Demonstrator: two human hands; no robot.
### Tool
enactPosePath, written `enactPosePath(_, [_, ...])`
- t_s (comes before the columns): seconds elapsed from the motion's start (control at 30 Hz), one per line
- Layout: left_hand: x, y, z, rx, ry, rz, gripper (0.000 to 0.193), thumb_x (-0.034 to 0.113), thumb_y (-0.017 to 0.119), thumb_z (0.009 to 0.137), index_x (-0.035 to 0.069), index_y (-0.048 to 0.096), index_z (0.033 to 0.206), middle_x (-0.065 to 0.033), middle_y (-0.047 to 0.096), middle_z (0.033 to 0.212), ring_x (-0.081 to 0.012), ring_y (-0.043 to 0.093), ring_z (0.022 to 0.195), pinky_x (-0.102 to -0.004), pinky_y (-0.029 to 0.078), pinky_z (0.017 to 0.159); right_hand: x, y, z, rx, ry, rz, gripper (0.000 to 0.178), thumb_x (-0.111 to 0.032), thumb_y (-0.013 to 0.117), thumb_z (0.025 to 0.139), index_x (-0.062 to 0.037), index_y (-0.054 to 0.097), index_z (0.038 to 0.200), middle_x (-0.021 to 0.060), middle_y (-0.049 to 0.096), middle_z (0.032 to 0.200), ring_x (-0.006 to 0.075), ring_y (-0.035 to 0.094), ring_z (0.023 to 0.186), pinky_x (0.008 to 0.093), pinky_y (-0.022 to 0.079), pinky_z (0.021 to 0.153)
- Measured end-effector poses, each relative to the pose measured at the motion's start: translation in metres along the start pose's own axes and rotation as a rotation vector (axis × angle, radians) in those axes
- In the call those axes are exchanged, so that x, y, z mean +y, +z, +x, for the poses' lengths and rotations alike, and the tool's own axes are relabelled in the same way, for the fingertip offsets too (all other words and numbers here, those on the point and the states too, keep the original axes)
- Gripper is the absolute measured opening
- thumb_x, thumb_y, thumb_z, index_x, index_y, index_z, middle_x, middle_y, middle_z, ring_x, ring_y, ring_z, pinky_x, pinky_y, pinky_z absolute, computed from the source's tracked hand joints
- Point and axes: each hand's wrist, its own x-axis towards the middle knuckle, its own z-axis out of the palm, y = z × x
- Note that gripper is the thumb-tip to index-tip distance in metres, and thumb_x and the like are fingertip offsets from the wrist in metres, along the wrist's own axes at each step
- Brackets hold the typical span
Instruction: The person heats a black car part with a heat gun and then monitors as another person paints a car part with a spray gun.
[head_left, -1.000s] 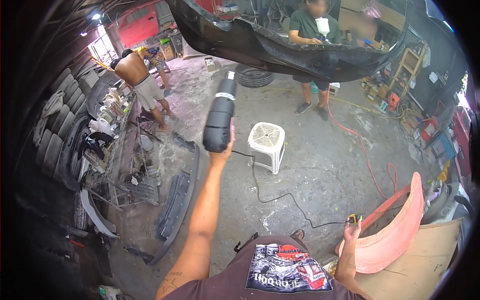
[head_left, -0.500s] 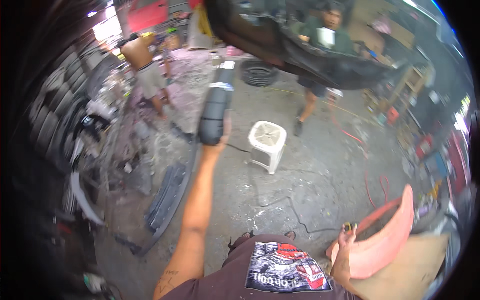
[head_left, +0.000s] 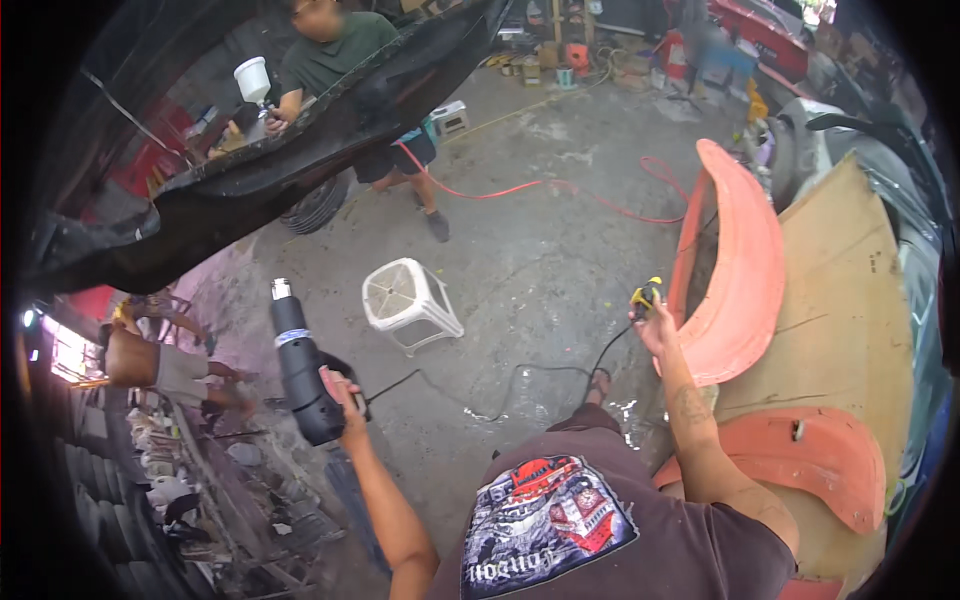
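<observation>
My left hand (head_left: 350,405) is closed around the handle of a black heat gun (head_left: 302,375), whose silver nozzle points away from me. Its black cord (head_left: 520,370) trails across the floor to the right. My right hand (head_left: 655,328) grips a small yellow-and-black piece (head_left: 648,292) at the cord's other end; it looks like a plug or socket, but I cannot tell which. Just right of that hand stands a salmon-pink curved body panel (head_left: 750,270). A long black panel (head_left: 260,180), possibly a bumper, spans the upper left above the floor.
A white plastic stool (head_left: 400,285) stands mid-floor. Behind the black panel, a person holds a spray gun (head_left: 262,85) with a white cup. Another person (head_left: 150,355) is far left. A red hose (head_left: 540,185) crosses the floor; cardboard (head_left: 850,300) and a second pink panel (head_left: 800,455) lie right.
My view has swung to the right, so the stool and black panel sit further left. The heat gun is now seen more from its side. Both hands keep their hold.
</observation>
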Motion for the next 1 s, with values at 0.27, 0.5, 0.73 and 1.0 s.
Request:
enactPosePath(0.27, [0.02, 0.154, 0.002, 0.01, 0.084, 0.16, 0.017, 0.018, 0.056, 0.095, 0.003, 0.061, 0.101, -0.0015, 0.057, 0.075, -0.009, 0.054, 0.06, -0.0247, 0.045, 0.055, -0.061, 0.017, 0.025, -0.09, -0.031, -0.129, 0.039, -0.039, 0.049, 0.097, -0.0182, 0.046, 0.13, 0.0091, 0.06, 0.116, 0.0199, 0.061, 0.081, 0.0259, 0.047, 0.06])
enactPosePath(0.5, [0.005, 0.265, 0.006, 0.077, 0.089, 0.134, 0.014, 0.018, 0.058, 0.094, 0.003, 0.059, 0.093, -0.0033, 0.057, 0.068, -0.0124, 0.056, 0.054, -0.0264, 0.045, 0.053, -0.113, 0.029, 0.06, -0.151, 0.012, -0.125, 0.045, -0.031, 0.049, 0.098, -0.0163, 0.034, 0.138, 0.0148, 0.055, 0.125, 0.0213, 0.063, 0.076, 0.0247, 0.048, 0.052])
enactPosePath(0.73, [-0.006, 0.358, 0.03, 0.026, 0.103, 0.138, 0.018, 0.02, 0.061, 0.093, 0.002, 0.062, 0.09, -0.002, 0.059, 0.067, -0.0102, 0.055, 0.053, -0.0254, 0.045, 0.051, -0.152, 0.039, 0.085, -0.111, -0.013, -0.088, 0.05, -0.031, 0.05, 0.098, -0.017, 0.029, 0.141, 0.0169, 0.053, 0.127, 0.0232, 0.064, 0.078, 0.025, 0.049, 0.052])
enactPosePath(1.0, [-0.029, 0.421, 0.066, -0.192, 0.165, 0.217, 0.021, 0.019, 0.055, 0.097, 0.001, 0.063, 0.104, -0.0007, 0.061, 0.074, -0.0105, 0.057, 0.065, -0.0247, 0.046, 0.062, -0.184, 0.025, 0.119, -0.095, -0.016, -0.066, 0.057, -0.032, 0.052, 0.096, -0.0226, 0.024, 0.144, 0.0165, 0.05, 0.131, 0.0241, 0.065, 0.08, 0.0265, 0.05, 0.054])
